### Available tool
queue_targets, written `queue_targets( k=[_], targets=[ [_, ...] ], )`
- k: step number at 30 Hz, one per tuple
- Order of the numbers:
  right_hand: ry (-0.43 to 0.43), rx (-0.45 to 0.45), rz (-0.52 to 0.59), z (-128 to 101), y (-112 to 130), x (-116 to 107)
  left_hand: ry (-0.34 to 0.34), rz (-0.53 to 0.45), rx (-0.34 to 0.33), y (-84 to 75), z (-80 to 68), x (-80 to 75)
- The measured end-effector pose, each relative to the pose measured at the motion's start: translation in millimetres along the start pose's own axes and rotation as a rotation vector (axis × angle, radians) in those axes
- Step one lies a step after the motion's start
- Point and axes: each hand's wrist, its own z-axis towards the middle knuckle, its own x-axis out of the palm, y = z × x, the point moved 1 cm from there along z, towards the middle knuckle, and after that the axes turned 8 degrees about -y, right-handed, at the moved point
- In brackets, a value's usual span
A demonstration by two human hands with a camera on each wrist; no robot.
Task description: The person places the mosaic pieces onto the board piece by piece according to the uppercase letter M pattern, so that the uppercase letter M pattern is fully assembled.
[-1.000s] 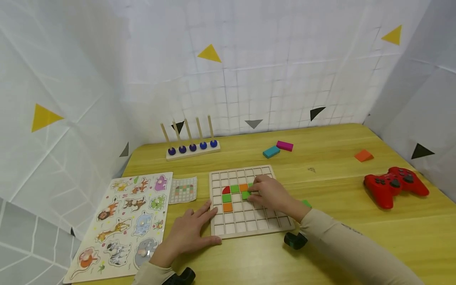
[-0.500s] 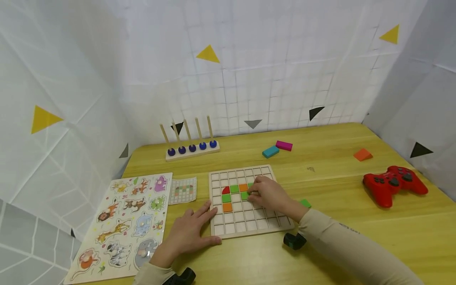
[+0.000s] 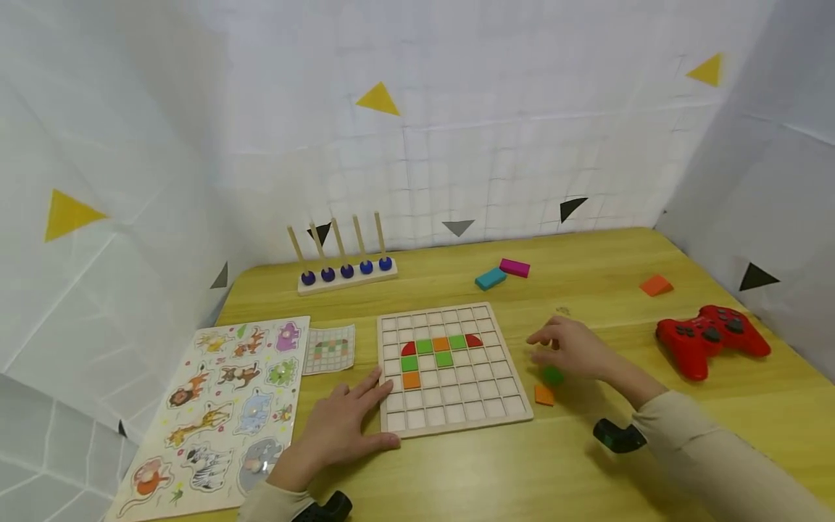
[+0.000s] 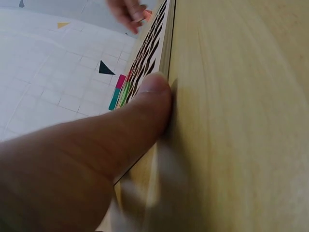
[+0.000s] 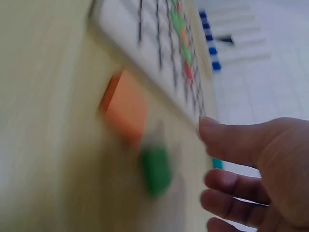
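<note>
Head cam shows a yellow wooden table [image 3: 587, 464] with a wooden grid board [image 3: 450, 370] sitting in the middle. A few tiles are already in it: a row running red, green, orange, green, red, another green tile under each end-ish part of that row, plus an orange one lower down on the left. The left hand [image 3: 342, 428] lies flat on the table with its fingers spread, fingertips touching the board's near left corner. On the left wrist cam you can see the thumb [image 4: 149, 104] pushed right up against the board's edge.

The right hand [image 3: 574, 349] is off to the right of the board, fingers loosely spread and holding nothing as far as I can see. It hovers just over a loose green tile [image 3: 553, 375], and a loose orange tile [image 3: 544, 394] lies on the table just beside that, closer to the person. Right wrist cam is pretty blurry but shows both tiles near the board's edge, with the fingers relaxed.

Other stuff around: an animal puzzle [image 3: 228, 406] on the left, a small pattern card [image 3: 331, 349] between it and the board, a peg rack [image 3: 346, 272] at the back, teal and pink blocks [image 3: 502, 272], an orange wedge [image 3: 655, 286] and a red gamepad [image 3: 711, 337] on the right.
</note>
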Motion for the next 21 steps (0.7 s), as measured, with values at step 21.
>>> queue_targets(
  k=[21],
  targets=[
    [-0.034, -0.110, -0.058, -47, -29, 0, -0.005, 0.003, 0.002, 1.2, -0.7, -1.0]
  ],
)
